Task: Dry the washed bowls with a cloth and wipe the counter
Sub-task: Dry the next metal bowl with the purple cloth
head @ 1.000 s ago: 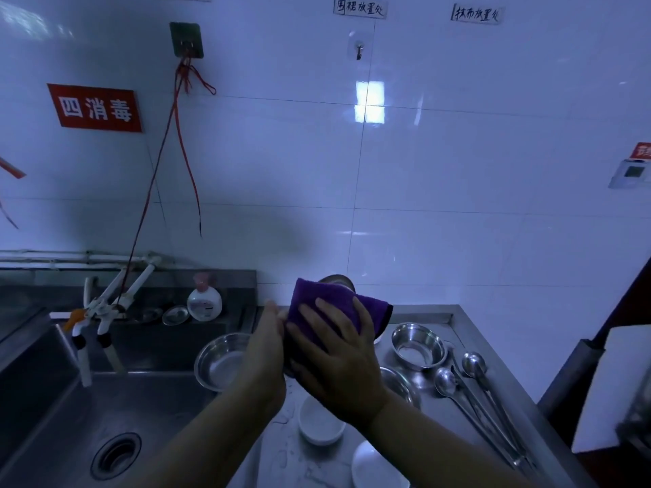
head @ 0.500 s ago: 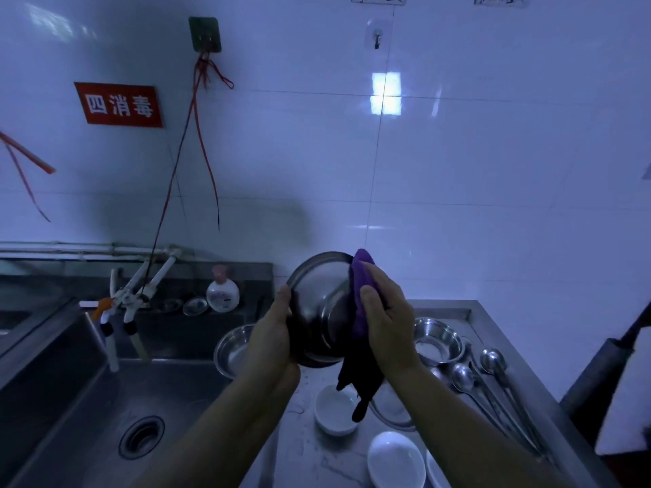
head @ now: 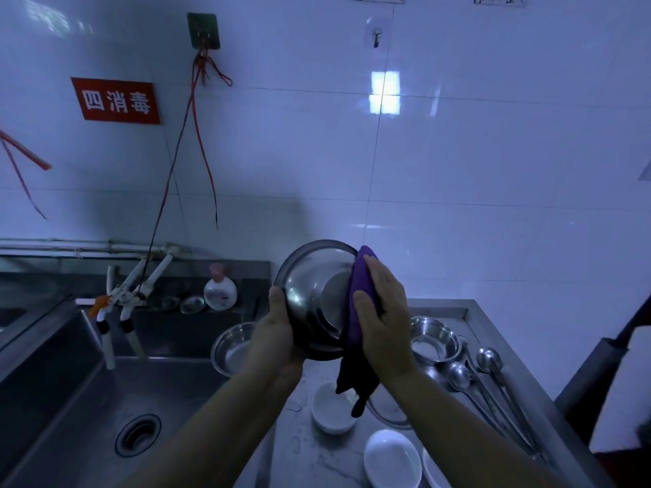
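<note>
I hold a steel bowl [head: 313,294] upright on its edge above the counter [head: 306,449], its outer base turned toward me. My left hand [head: 278,332] grips its left rim. My right hand [head: 382,318] presses a purple cloth [head: 361,297] against the bowl's right side, fingers curled round the cloth, whose dark tail hangs down below. Another steel bowl [head: 232,346] sits at the sink's edge and a third steel bowl [head: 435,338] on the counter to the right. Two white bowls [head: 331,410] [head: 392,456] stand on the wet counter below.
A deep steel sink [head: 105,399] with a drain [head: 137,434] lies to the left, taps [head: 123,301] above it. A soap bottle [head: 220,290] stands on the back ledge. Long ladles [head: 482,382] lie along the counter's right side. The tiled wall is right behind.
A second ago my right hand covered the bowl with the cloth spread over it. The cloth has since slid to the bowl's right side, baring the bowl's base; little has changed in the last half second.
</note>
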A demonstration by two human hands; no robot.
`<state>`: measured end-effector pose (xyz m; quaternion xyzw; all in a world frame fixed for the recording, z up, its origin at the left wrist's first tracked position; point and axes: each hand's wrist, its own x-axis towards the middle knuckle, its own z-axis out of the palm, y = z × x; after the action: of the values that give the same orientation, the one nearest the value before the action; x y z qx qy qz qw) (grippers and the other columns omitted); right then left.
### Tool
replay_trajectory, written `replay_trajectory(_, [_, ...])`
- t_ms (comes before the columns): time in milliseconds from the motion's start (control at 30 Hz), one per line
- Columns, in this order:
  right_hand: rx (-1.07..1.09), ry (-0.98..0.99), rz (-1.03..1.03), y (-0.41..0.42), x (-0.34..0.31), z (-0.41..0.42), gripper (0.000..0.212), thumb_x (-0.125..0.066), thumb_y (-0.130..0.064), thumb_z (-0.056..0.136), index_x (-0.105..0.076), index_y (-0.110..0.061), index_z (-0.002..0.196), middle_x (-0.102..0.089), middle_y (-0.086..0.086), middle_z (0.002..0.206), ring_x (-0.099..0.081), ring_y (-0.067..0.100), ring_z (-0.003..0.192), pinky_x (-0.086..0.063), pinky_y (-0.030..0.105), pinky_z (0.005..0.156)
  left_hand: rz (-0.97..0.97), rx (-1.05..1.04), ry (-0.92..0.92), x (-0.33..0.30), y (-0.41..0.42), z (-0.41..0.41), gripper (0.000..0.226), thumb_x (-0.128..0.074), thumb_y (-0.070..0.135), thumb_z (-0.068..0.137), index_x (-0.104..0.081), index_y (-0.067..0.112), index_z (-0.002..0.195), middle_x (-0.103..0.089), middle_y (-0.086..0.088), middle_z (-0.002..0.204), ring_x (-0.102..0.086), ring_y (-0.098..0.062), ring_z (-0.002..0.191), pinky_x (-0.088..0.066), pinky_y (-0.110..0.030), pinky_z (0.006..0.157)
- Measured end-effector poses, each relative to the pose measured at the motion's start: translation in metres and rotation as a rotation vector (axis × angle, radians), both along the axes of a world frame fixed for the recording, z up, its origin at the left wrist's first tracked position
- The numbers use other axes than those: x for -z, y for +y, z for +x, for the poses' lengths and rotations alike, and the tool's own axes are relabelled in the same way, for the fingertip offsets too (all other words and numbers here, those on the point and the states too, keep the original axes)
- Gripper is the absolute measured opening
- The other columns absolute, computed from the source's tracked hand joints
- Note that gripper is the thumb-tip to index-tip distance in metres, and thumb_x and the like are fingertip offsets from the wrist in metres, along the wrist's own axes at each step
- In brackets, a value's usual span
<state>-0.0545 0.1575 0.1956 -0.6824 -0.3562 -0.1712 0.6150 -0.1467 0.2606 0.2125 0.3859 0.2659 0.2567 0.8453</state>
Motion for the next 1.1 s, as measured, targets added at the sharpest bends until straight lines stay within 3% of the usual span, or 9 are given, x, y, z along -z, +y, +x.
replay_trajectory(100, [-0.028,-0.002,-0.125,-0.001,-0.018,0.009,0.05,-0.052,-0.022,0.083,-0.052,-0.017,0.133,-0.053,-0.004,0.133,-0.043,0.012,0.125,-0.037,0.037,0.107,0.061,-0.028,0.057,0.004,0.003,0.001,0.041,-0.042,0.05,0.094,-0.063,0.016,0.091,-0.075,-0.007,0.08,-0.072,-0.022,0.074,-0.054,-0.037,0.067])
replay_trajectory(267, [0.019,-0.311,-0.3,0.001,-0.024,0.0,0.049,-0.055,-0.028,0.084,-0.055,-0.014,0.132,-0.054,0.001,0.135,-0.044,0.016,0.128,-0.034,0.04,0.108,0.027,0.017,0.117,0.005,0.004,0.001,0.043,-0.043,0.052,0.093,-0.061,0.012,0.094,-0.074,-0.012,0.076,-0.072,-0.026,0.07,-0.055,-0.033,0.055])
replay_trajectory(367, [0.027,-0.52,-0.385,0.003,-0.013,-0.008,0.048,-0.054,-0.033,0.085,-0.058,-0.015,0.129,-0.053,0.002,0.138,-0.041,0.019,0.132,-0.033,0.047,0.107,-0.099,0.093,0.157,-0.001,0.003,0.001,0.046,-0.048,0.054,0.089,-0.058,0.01,0.101,-0.068,-0.021,0.094,-0.066,-0.036,0.086,-0.054,-0.042,0.064])
replay_trajectory(600, [0.031,-0.973,-0.297,-0.012,0.027,-0.008,0.037,-0.058,-0.026,0.085,-0.061,-0.018,0.121,-0.053,0.005,0.136,-0.043,0.023,0.132,-0.036,0.052,0.1,-0.247,0.131,0.186,-0.014,0.005,0.006,0.061,-0.05,0.06,0.086,-0.059,0.007,0.115,-0.069,-0.022,0.104,-0.065,-0.035,0.091,-0.053,-0.041,0.06])
replay_trajectory(700, [0.02,-0.894,-0.221,-0.021,0.025,0.005,0.038,-0.052,-0.022,0.085,-0.059,-0.014,0.122,-0.055,0.011,0.133,-0.045,0.029,0.13,-0.038,0.055,0.097,-0.218,0.092,0.149,-0.014,0.006,0.006,0.058,-0.048,0.057,0.088,-0.057,0.006,0.115,-0.064,-0.023,0.108,-0.062,-0.036,0.094,-0.053,-0.044,0.065])
replay_trajectory(833, [-0.058,-0.608,-0.137,-0.023,0.007,0.01,0.041,-0.047,-0.014,0.083,-0.061,-0.005,0.12,-0.054,0.015,0.131,-0.046,0.03,0.126,-0.04,0.054,0.099,0.013,-0.013,0.196,-0.008,0.008,0.002,0.048,-0.048,0.054,0.09,-0.062,0.009,0.104,-0.071,-0.016,0.093,-0.067,-0.033,0.088,-0.055,-0.044,0.075])
replay_trajectory(933, [-0.119,-0.347,-0.127,-0.02,-0.017,0.01,0.042,-0.045,-0.016,0.085,-0.06,-0.004,0.122,-0.056,0.005,0.13,-0.05,0.021,0.122,-0.042,0.047,0.101,0.202,-0.015,0.29,-0.007,0.003,-0.001,0.046,-0.044,0.056,0.091,-0.064,0.015,0.095,-0.072,-0.013,0.088,-0.07,-0.027,0.075,-0.058,-0.033,0.059])
replay_trajectory(1000, [-0.113,-0.405,-0.203,-0.017,-0.029,0.008,0.041,-0.046,-0.019,0.085,-0.063,-0.005,0.12,-0.06,0.005,0.126,-0.052,0.02,0.12,-0.042,0.046,0.101,0.345,-0.012,0.306,-0.008,-0.002,-0.002,0.046,-0.039,0.055,0.092,-0.064,0.017,0.091,-0.071,-0.011,0.085,-0.07,-0.023,0.07,-0.052,-0.025,0.046])
replay_trajectory(1100, [-0.109,-0.648,-0.36,-0.014,-0.033,0.002,0.039,-0.049,-0.023,0.085,-0.067,-0.009,0.116,-0.063,0.005,0.124,-0.053,0.019,0.12,-0.038,0.045,0.102,0.51,0.039,0.274,-0.012,-0.005,-0.002,0.052,-0.038,0.051,0.095,-0.062,0.007,0.106,-0.068,-0.018,0.099,-0.067,-0.032,0.09,-0.056,-0.04,0.07])
